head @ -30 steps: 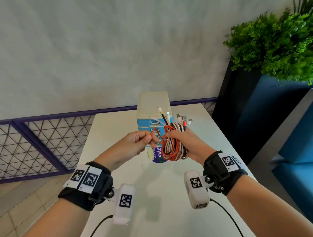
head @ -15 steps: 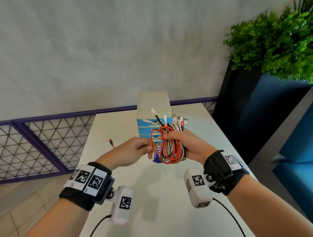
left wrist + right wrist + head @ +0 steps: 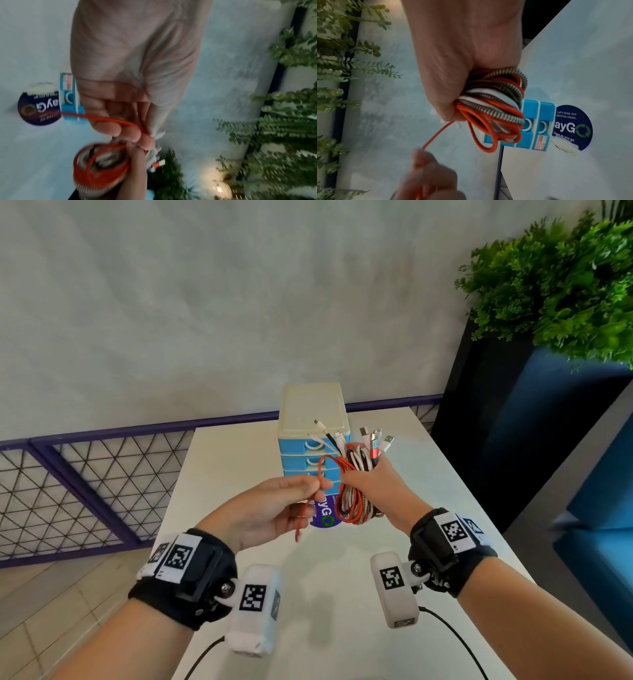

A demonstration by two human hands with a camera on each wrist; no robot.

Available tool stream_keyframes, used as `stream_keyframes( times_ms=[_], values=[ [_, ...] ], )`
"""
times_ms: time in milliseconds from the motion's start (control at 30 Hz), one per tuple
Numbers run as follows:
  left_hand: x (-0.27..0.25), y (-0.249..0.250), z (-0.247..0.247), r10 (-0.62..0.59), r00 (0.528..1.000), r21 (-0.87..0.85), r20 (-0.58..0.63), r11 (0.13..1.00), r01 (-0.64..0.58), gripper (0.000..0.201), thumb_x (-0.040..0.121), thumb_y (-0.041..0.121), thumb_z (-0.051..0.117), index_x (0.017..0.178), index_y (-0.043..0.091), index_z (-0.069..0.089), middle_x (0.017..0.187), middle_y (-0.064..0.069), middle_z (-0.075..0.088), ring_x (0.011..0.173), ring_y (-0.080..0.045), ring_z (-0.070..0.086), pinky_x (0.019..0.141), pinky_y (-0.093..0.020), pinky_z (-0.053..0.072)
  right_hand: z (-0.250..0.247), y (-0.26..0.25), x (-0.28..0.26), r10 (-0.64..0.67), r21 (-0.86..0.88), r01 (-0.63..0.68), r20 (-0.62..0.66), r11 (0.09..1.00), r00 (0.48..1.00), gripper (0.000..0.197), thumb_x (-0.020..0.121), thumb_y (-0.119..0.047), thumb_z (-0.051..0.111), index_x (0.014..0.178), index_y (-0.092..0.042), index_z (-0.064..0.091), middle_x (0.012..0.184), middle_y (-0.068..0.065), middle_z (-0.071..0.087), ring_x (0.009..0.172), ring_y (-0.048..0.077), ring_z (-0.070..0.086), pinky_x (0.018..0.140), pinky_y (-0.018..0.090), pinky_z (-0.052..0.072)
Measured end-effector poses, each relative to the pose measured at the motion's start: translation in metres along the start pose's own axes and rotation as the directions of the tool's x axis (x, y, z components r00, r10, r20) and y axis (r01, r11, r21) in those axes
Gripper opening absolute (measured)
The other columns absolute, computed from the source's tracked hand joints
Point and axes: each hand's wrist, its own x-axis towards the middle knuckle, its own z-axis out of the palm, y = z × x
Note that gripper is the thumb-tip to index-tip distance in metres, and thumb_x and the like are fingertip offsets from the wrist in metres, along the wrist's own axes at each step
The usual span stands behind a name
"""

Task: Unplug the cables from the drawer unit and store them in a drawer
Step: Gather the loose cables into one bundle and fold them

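Observation:
My right hand [image 3: 373, 487] grips a coiled bundle of cables [image 3: 356, 501], red, white and braided, above the table in front of the drawer unit [image 3: 310, 419]. Their plugs [image 3: 375, 438] fan out above my fist. The same bundle [image 3: 496, 102] fills the right wrist view. My left hand [image 3: 291, 501] pinches the loose end of the red cable [image 3: 320, 470], which loops up to the bundle and trails below my palm. In the left wrist view the red cable [image 3: 109, 119] crosses my fingertips [image 3: 130, 135]. The unit is cream-topped with blue drawers [image 3: 298, 462], all closed.
A round dark blue sticker [image 3: 325, 517] lies on the white table [image 3: 342, 594] just before the unit. A purple railing [image 3: 102, 440] runs behind on the left. A dark planter with green foliage [image 3: 555, 285] stands close at the right table edge.
My left hand has drawn the red cable's free end in from the left; it now hangs below my palm. The bundle in my right hand shifted slightly right and up.

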Motion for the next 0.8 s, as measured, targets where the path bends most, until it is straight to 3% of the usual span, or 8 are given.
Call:
stream_keyframes(
  times_ms=[100,267,400,500,567,667,800],
  values=[
    [0.004,-0.001,0.015,0.028,0.999,0.067,-0.019,0.997,-0.027,0.015,0.091,0.018,0.059,0.1,0.013,0.071,0.078,0.005,0.069,0.06,-0.005,0.06,0.056,-0.016,0.051,0.007,0.0,0.001,-0.047,0.008,0.047,0.023,0.999,0.999,0.02,0.086,-0.009,0.065,0.099,-0.025,0.061,0.087,0.004,0.07,0.078,0.016,0.069,0.076,0.032,0.058],
    [0.011,-0.002,0.028,0.016,0.995,0.017,-0.095,1.0,-0.015,0.01,0.088,0.014,0.065,0.088,0.007,0.072,0.077,-0.003,0.072,0.059,-0.009,0.066,0.056,-0.018,0.056,0.008,0.004,0.003,-0.034,0.232,0.011,0.097,0.973,0.995,0.019,0.089,-0.025,0.068,0.106,-0.017,0.067,0.086,0.001,0.074,0.08,0.015,0.071,0.068,0.028,0.055],
    [0.011,0.0,0.032,0.004,0.993,0.065,-0.117,0.998,0.003,0.009,0.086,0.017,0.067,0.086,0.009,0.071,0.074,-0.001,0.073,0.056,-0.007,0.066,0.056,-0.017,0.056,0.004,0.006,0.0,0.019,0.385,-0.083,0.168,0.919,0.986,0.053,0.08,-0.049,0.064,0.114,-0.009,0.065,0.093,0.007,0.069,0.078,0.017,0.068,0.069,0.028,0.056],
    [0.012,0.001,0.035,-0.002,0.993,0.12,-0.119,0.993,0.016,0.007,0.086,0.017,0.068,0.081,0.011,0.07,0.069,0.0,0.07,0.051,-0.006,0.063,0.051,-0.016,0.053,0.006,0.006,-0.001,0.015,0.375,-0.103,0.229,0.921,0.973,0.062,0.074,-0.055,0.069,0.11,-0.004,0.063,0.091,0.013,0.065,0.072,0.019,0.065,0.065,0.028,0.056],
    [0.013,0.004,0.036,-0.002,0.993,0.151,-0.119,0.988,0.02,0.008,0.085,0.016,0.069,0.079,0.01,0.069,0.063,0.001,0.069,0.048,-0.005,0.061,0.049,-0.016,0.052,0.005,0.006,-0.002,0.008,0.367,-0.119,0.289,0.923,0.957,0.065,0.073,-0.05,0.075,0.114,0.0,0.061,0.093,0.017,0.064,0.075,0.022,0.064,0.067,0.03,0.056],
    [0.014,0.007,0.034,-0.018,0.993,0.206,-0.118,0.978,0.042,0.009,0.084,0.017,0.07,0.078,0.01,0.069,0.061,0.003,0.069,0.048,-0.003,0.062,0.049,-0.014,0.052,0.003,0.002,-0.005,-0.05,0.35,-0.088,0.366,0.933,0.929,0.038,0.083,-0.023,0.071,0.116,-0.007,0.062,0.089,0.007,0.072,0.077,0.017,0.07,0.066,0.026,0.057],
    [0.015,0.008,0.035,-0.032,0.993,0.213,-0.115,0.976,0.056,0.006,0.083,0.014,0.071,0.079,0.011,0.069,0.061,0.003,0.07,0.047,-0.003,0.062,0.048,-0.014,0.051,0.004,0.001,-0.007,-0.048,0.284,-0.054,0.338,0.957,0.94,0.013,0.088,-0.003,0.062,0.098,-0.011,0.064,0.067,-0.003,0.071,0.06,0.008,0.068,0.056,0.021,0.053]
  ],
)
